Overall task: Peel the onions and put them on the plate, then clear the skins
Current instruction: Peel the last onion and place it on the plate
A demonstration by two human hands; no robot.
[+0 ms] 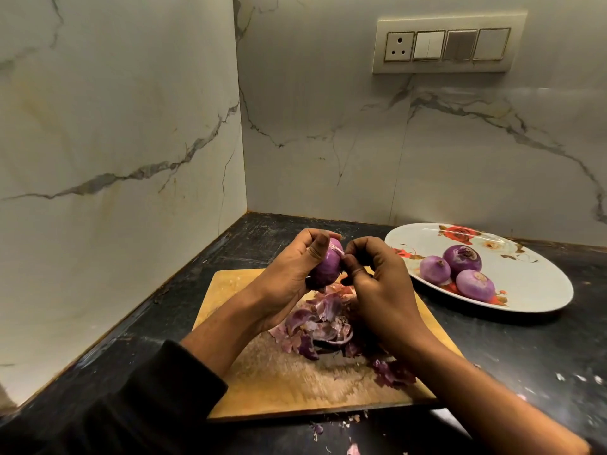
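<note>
A purple onion [325, 266] is held just above the far end of the wooden board [262, 382], a little left of the frame's centre. It is cupped in the left hand [289, 274], whose fingers are curled round its far side with the thumb laid across its front. The fingers of the right hand [381, 280] are bunched at the onion's right end, apparently pinching a strip of skin there, though the pinch itself is partly hidden.

The bulb is judged firm, light and slick where bared; the dry skin is thin and brittle and likely to tear, so it is best taken at a lifted edge near the tip.

Three peeled onions [460, 269], smooth and glossy, lie on the flowered plate [538, 290] at centre right. Loose skins [320, 330] are heaped on the board, with scraps on the dark bench [525, 349].
</note>
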